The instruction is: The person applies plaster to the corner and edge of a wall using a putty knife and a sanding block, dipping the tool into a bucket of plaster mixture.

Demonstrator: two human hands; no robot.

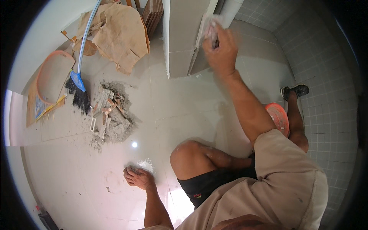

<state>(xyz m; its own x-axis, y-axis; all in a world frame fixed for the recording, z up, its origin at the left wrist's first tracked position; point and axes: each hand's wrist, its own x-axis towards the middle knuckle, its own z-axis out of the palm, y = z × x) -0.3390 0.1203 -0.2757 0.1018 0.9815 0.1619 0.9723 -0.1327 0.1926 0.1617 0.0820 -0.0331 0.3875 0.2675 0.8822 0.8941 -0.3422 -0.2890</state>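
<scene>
My right hand [222,48] is raised at the edge of the tiled wall end [186,38]. Its fingers are closed round a pale, crumpled cloth [210,32] pressed to the narrow side of the wall; motion blurs both. Low on the left, my left hand [138,178] rests palm down on the floor tiles [80,165], its fingers stretched to the left and slightly bent. Nothing shows in it, though its underside is hidden. A patch of white powder or wet residue [146,165] lies just beside it.
Left of centre lies a heap of rubble and broken tile [109,115], with a blue-handled broom [78,80] beside it. Brown paper [119,34] and stacked tiles [153,15] are behind. An orange bucket [278,117] stands by my right leg, near the tiled wall [326,96].
</scene>
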